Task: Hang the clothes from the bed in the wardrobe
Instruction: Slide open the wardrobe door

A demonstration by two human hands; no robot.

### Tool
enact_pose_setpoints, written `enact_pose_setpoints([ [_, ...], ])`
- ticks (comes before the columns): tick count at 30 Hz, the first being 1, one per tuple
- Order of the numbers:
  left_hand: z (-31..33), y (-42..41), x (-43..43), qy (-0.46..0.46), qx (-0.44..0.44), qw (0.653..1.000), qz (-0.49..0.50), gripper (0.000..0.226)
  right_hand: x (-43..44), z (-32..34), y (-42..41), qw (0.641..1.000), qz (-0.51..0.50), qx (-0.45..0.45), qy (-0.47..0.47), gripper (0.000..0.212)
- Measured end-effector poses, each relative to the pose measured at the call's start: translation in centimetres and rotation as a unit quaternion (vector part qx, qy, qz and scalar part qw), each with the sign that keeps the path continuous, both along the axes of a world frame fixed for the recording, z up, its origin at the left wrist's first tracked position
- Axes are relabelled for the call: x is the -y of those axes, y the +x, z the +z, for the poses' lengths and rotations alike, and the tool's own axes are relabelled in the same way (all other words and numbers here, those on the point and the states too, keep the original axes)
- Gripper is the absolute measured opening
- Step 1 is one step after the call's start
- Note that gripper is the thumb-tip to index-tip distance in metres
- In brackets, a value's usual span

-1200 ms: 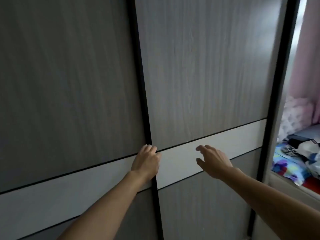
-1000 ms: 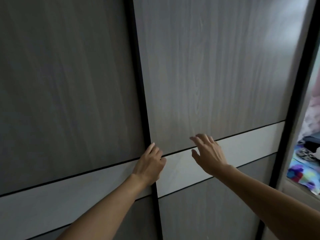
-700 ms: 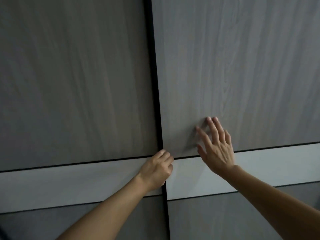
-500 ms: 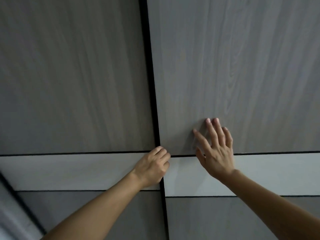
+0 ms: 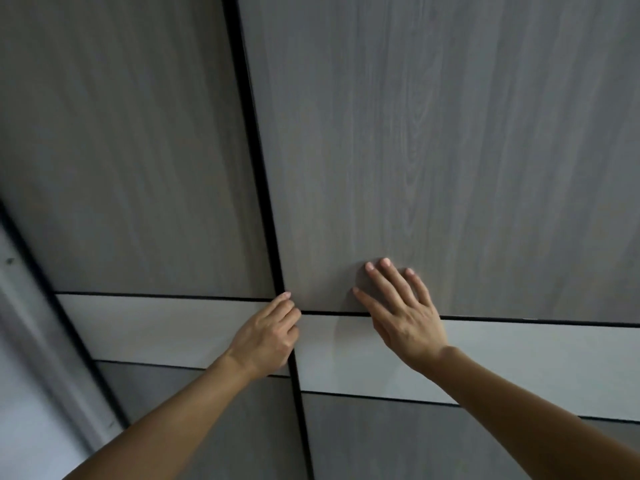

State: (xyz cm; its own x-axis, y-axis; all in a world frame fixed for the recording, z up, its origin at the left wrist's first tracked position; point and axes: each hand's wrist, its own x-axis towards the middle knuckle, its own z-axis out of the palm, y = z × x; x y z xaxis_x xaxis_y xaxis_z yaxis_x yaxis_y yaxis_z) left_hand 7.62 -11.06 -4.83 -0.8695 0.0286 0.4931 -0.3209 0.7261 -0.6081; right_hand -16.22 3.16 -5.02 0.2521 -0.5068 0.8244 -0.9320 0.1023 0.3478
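Head camera, looking at the sliding front of a wardrobe (image 5: pixel 381 441) that stands shut, with a black strip (image 5: pixel 258 168) running down between its two doors. Far to the left of the strip, the dark edge of the wardrobe's frame (image 5: pixel 52 306) slants down past a pale wall. Between that edge and the strip lies the left door (image 5: pixel 121 150), grey wood grain crossed by a white band (image 5: pixel 156 327). On the strip itself, at the height of the band, the person's left hand (image 5: pixel 266 337) is bunched, fingers curled with their tips tucked against the near edge of the right door (image 5: pixel 467 133); how far they hook behind that edge is hidden. The grip looks chosen to give purchase on a panel with no visible handle. Just to the right of the strip, the right hand (image 5: pixel 405 320) lies flat and spread on the same door, the heel on the white band and the fingers (image 5: pixel 386 271) reaching up onto the wood above it, holding nothing. A flat palm there would add friction for a sideways push, so both hands seem set to slide this door along its track. The wardrobe is thus directly under both hands, touching them. No gap shows at the strip, and the inside is not visible. Neither the clothes nor the bed appear anywhere in view, so the hanging itself has not begun.
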Motion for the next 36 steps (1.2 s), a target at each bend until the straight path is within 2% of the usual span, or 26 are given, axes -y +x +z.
enact_pose_setpoints([
  [11,1.1,12.6,8.2,0.013,0.042,0.998,0.040,0.009,9.3,0.2,12.5,0.999,-0.022,0.000,0.024,0.055],
  [18,1.3,19.8,13.3,0.004,0.047,0.995,0.087,0.009,14.6,0.9,18.6,0.998,0.009,-0.031,0.054,0.053],
  [24,0.8,24.8,17.2,-0.020,0.033,0.989,0.140,0.029,19.5,0.9,22.4,0.995,0.052,-0.061,0.062,0.053],
  [29,0.6,28.8,19.8,-0.005,0.074,0.976,0.207,0.005,23.5,0.4,25.9,0.992,0.079,-0.074,0.057,0.051],
  [36,0.2,33.8,22.9,-0.015,0.097,0.959,0.268,0.011,27.3,0.5,30.6,0.990,0.095,-0.081,0.069,0.046],
])
